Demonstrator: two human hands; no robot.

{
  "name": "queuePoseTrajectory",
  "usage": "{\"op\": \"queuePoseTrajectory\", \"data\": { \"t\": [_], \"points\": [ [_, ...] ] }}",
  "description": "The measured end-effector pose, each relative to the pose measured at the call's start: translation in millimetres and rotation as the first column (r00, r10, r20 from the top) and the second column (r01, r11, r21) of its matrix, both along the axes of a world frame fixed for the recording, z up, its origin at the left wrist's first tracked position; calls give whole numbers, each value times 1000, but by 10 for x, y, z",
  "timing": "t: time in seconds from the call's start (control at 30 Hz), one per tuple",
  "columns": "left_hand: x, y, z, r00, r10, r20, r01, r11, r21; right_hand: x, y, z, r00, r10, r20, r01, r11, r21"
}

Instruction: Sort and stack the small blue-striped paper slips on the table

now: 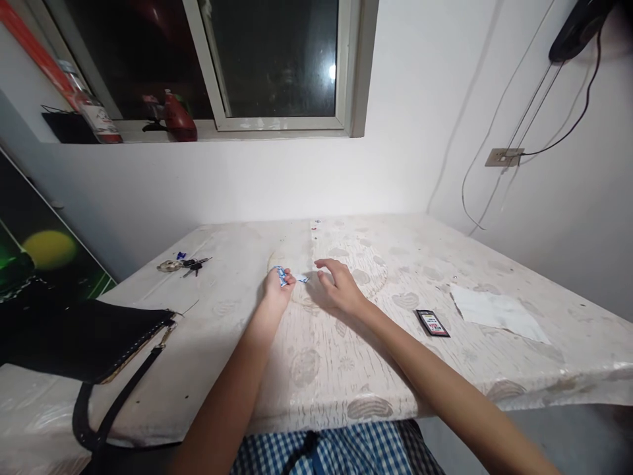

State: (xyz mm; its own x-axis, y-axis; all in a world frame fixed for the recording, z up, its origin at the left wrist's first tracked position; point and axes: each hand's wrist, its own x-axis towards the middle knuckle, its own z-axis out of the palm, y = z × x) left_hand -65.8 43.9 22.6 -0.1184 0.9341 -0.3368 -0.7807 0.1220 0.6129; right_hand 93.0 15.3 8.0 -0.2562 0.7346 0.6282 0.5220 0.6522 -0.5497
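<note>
My left hand (277, 287) is closed around a small blue-and-white wrapper (281, 274), which looks crumpled and sticks out between the fingers. One end of it, a blue-and-white tip (303, 279), extends to the right toward my other hand. My right hand (341, 285) hovers just to the right, its thumb and index finger apart and nothing visible between them. Both hands are over the middle of the table (297, 363), which has a pale patterned plastic cover. What lies inside my left palm is hidden.
A black bag with a strap (99, 340) lies at the left, with keys (192, 265) beyond it. To the right are a small dark-edged card (432, 323) and a white sheet of paper (497, 311). Behind the table stands a wall with a window (281, 59) and bottles on its sill.
</note>
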Motion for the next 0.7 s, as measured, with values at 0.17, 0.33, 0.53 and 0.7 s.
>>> {"op": "queuePoseTrajectory", "data": {
  "t": [0.17, 0.33, 0.53, 0.7],
  "points": [
    [-287, 4, 77, 980, 184, 82, -182, 983, -29, -61, 312, -77, 957, 38, 287, 7, 988, -154],
    [-282, 9, 43, 972, 204, 118, -200, 979, -44, -316, 601, -123, 883, 151, 445, -89, 983, -158],
    [-281, 24, 7, 978, 178, 110, -173, 984, -53, -512, 678, -102, 829, 146, 541, -128, 989, -71],
    [-268, 12, 6, 981, 166, 98, -163, 986, -38, -570, 606, -52, 788, 63, 612, -58, 998, -28]
  ]
}}
